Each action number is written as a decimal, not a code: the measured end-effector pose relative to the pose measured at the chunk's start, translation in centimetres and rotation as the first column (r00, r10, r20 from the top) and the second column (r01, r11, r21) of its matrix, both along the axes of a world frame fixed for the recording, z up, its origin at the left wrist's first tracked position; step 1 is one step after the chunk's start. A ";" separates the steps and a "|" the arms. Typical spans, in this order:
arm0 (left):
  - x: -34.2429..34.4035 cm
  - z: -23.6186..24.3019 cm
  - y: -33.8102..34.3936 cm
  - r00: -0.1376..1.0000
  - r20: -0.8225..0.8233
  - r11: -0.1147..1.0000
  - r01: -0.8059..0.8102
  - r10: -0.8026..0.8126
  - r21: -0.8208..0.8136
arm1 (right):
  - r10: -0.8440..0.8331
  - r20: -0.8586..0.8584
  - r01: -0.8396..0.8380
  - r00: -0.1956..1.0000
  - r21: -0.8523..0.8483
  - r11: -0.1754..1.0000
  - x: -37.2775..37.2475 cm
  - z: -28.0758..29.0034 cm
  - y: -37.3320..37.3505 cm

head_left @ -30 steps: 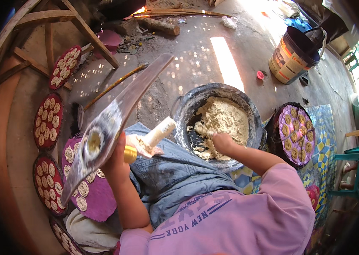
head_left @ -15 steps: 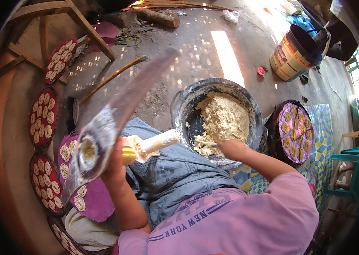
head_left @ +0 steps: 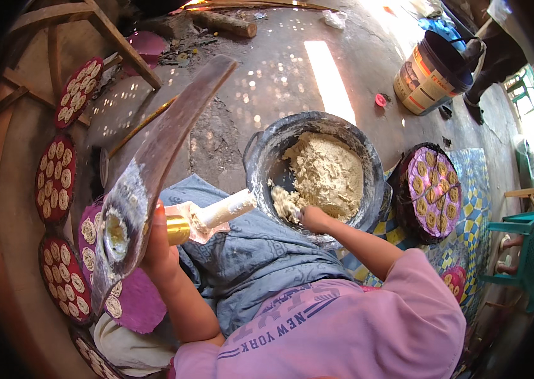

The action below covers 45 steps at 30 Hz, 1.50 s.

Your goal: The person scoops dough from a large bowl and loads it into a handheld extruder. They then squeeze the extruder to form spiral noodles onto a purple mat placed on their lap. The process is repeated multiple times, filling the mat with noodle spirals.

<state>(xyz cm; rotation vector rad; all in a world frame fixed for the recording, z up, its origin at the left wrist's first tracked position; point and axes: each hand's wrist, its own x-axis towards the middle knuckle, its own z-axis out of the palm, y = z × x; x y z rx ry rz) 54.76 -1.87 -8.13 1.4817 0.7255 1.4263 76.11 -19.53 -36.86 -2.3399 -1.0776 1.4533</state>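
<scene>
My left hand (head_left: 159, 249) grips a long wooden hand press (head_left: 169, 142), tilted above my lap. Pale residue surrounds a round hole in its board, and a brass cylinder (head_left: 178, 230) projects toward the right. Beside that cylinder is a light wooden piece with a whitish rod (head_left: 229, 208); whether the two are joined I cannot tell. Inside the dark basin (head_left: 254, 155) sits a big crumbly mass of pale dough (head_left: 330, 174). My right hand (head_left: 315, 220) is closed at the basin's near side on what looks like a spoon, carrying a dough lump (head_left: 287, 205) that mostly hides it.
Red round mats (head_left: 56, 177) bearing dough coils line the left side, with a purple mat (head_left: 140, 303) nearer me. Right of the basin lies a pink-topped round tray (head_left: 431, 189) of brownish coils. A bucket (head_left: 434, 72), a person's leg, a green chair (head_left: 519, 252) and firewood (head_left: 226, 24) stand farther off.
My right hand has shifted left inside the basin, and a lump of dough now shows at its fingers. The press has tilted and moved slightly left and down, still in my left hand.
</scene>
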 end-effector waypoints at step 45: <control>-1.1 -2.3 -0.1 0.976 -0.195 0.984 -0.062 0.095 0.169 | 0.037 0.258 -0.100 0.965 0.233 0.967 0.0 -0.4 -0.3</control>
